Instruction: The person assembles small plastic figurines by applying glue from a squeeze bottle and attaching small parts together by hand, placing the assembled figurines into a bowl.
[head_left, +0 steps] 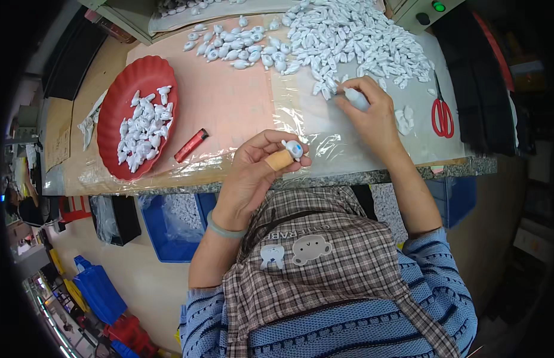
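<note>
In my left hand [248,174], thumb and fingers pinch a small white figure piece [294,148] with a blue spot on it. A tan wrap [279,160] covers the thumb. My right hand [377,116] is closed around a small whitish squeeze bottle [357,99], its tip toward the near edge of a big pile of slender white pieces [354,45]. To the left of that pile lie rounder white pieces [235,45], loosely scattered. A red scalloped dish [107,107] at the left holds many small white figures [144,128].
A red lighter [191,145] lies between the dish and my left hand. Red-handled scissors [442,118] rest at the right by a black cloth. Metal housings stand at the back, one with a green lit button [438,6]. Blue bins [163,238] sit beneath the table's stone edge.
</note>
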`<state>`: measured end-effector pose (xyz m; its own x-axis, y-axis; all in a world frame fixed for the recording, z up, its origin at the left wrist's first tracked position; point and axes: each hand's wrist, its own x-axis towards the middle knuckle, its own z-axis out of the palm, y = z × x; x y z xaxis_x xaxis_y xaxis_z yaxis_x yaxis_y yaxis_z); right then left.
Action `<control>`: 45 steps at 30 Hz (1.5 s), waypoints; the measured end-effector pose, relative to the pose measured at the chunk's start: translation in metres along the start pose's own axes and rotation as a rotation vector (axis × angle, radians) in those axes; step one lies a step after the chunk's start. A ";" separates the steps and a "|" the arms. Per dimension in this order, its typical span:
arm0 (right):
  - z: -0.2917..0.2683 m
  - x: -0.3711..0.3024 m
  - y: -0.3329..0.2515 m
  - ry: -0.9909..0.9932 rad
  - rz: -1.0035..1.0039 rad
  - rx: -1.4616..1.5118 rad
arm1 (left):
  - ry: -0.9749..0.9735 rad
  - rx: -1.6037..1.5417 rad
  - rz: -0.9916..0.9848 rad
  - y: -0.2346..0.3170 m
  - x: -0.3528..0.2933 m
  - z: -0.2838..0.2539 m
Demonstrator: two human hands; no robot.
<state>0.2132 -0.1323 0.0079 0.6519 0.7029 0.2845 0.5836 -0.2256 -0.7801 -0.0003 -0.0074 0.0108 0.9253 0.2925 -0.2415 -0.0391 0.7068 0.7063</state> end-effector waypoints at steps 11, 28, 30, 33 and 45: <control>0.020 0.005 -0.006 -0.011 -0.127 -0.334 | 0.020 -0.003 0.006 0.001 -0.002 -0.002; 0.008 -0.011 -0.027 -0.312 0.049 0.283 | 0.051 0.025 0.034 -0.002 -0.003 -0.002; -0.001 -0.017 -0.047 -0.396 0.210 0.383 | 0.061 0.036 0.040 -0.002 -0.002 -0.002; -0.005 -0.027 -0.059 -0.506 0.365 0.495 | 0.051 0.059 0.066 -0.003 -0.001 -0.001; 0.003 -0.039 -0.057 -0.372 0.000 0.372 | 0.054 0.178 0.109 -0.007 -0.001 0.004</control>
<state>0.1531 -0.1451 0.0398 0.3963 0.9103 0.1197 0.3284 -0.0188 -0.9444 0.0004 -0.0153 0.0091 0.8973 0.3988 -0.1892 -0.0663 0.5456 0.8354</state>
